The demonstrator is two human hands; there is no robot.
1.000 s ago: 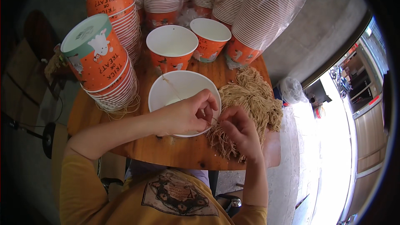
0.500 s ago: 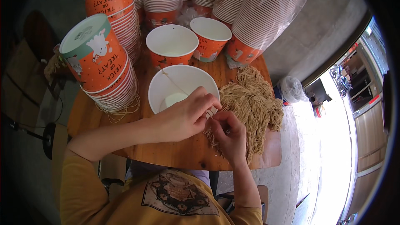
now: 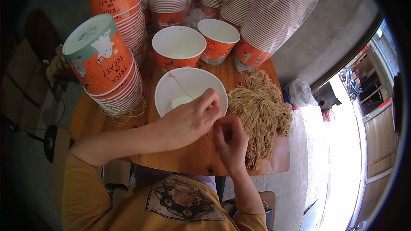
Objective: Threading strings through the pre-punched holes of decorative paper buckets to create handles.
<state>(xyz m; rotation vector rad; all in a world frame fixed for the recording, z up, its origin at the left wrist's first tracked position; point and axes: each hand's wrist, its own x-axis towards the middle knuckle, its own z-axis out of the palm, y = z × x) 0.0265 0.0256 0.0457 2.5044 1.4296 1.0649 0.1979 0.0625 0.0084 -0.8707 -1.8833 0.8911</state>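
A white paper bucket (image 3: 161, 91) stands upright on the wooden table in front of me, its inside showing. From a hole near its far-left rim a thin tan string (image 3: 183, 89) runs across the opening to my left hand (image 3: 193, 117). That hand is closed in a pinch over the bucket's near-right rim. My right hand (image 3: 233, 139) meets it there, thumb and fingertips pinched on the string; the strand's end is mostly hidden between the fingers. Beside my right hand lies a bundle of tan strings (image 3: 259, 115).
At the left rise stacks of upside-down orange buckets (image 3: 105, 62) with strings hanging from them. Two upright buckets (image 3: 179, 42) stand behind the working one. Plastic-wrapped bucket stacks (image 3: 274, 17) fill the table's back. The wooden table (image 3: 150, 156) curves along its near edge.
My right hand has shifted slightly left and its fingertips have closed in against my left hand's. The gap with a bit of string between them no longer shows.
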